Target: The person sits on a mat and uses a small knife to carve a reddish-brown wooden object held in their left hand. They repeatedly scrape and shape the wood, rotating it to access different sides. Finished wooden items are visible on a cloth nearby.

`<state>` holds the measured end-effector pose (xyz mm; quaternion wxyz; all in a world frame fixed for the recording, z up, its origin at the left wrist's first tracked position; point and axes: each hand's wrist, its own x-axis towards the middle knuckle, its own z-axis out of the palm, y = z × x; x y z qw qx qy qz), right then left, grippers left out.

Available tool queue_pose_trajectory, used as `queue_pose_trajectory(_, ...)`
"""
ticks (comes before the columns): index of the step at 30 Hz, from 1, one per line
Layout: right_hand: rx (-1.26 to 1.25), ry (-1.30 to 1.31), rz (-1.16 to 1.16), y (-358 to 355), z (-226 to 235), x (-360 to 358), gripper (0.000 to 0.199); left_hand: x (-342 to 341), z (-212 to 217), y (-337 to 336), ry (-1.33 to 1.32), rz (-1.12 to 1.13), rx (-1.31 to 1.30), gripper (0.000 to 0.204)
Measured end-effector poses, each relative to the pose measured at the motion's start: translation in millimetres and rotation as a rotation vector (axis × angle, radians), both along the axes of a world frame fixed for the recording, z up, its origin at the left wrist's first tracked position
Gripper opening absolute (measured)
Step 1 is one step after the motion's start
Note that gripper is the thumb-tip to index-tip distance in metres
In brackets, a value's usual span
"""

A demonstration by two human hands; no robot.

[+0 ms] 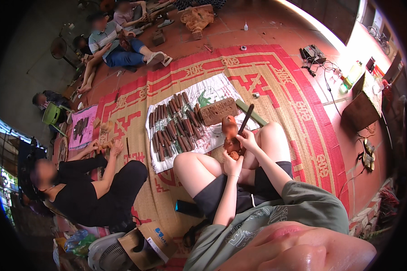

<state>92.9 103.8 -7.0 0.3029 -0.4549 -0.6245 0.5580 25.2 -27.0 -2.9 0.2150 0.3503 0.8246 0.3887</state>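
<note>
I sit cross-legged on a woven red-and-tan mat (276, 77). My left hand (233, 165) grips the lower end of a small reddish-brown wooden figure (230, 133) that rests between my knees. My right hand (248, 139) holds a dark-handled carving chisel (246, 118), its handle pointing up and away from me, the blade end against the figure. Just beyond the figure lies a carved brown wooden block (218, 110).
Several dark chisels (174, 124) lie in rows on a white cloth (212, 88) ahead of me. A person in black (90, 185) sits at my left, working on a small wooden piece. More people sit at the far left. A fan (106, 255) and cardboard box (149, 241) stand near me.
</note>
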Motion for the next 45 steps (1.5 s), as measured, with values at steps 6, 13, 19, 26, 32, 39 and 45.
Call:
queue_pose_trajectory(6,0.01,0.132,0.104,-2,5,1,0.013,1,8,0,-0.039,0.021,0.006,0.07)
queue_pose_trajectory(13,0.095,0.045,0.038,-1,-3,-4,0.021,-2,3,-2,-0.02,0.03,0.003,0.07)
queue_pose_trajectory(19,0.211,0.081,-0.053,7,-19,0,0.021,3,5,4,-0.023,-0.001,0.031,0.072)
queue_pose_trajectory(26,0.044,-0.042,0.113,-1,8,3,0.02,0,2,1,-0.007,0.013,0.021,0.072)
queue_pose_trajectory(32,-0.001,0.113,0.07,-3,17,1,0.019,-1,9,2,-0.029,0.007,-0.022,0.07)
queue_pose_trajectory(39,0.247,0.125,0.0,-3,1,-2,0.011,-2,1,1,0.011,-0.002,0.033,0.071)
queue_pose_trajectory(45,0.245,-0.034,0.156,0,-1,2,0.012,1,6,2,-0.022,-0.002,-0.001,0.072)
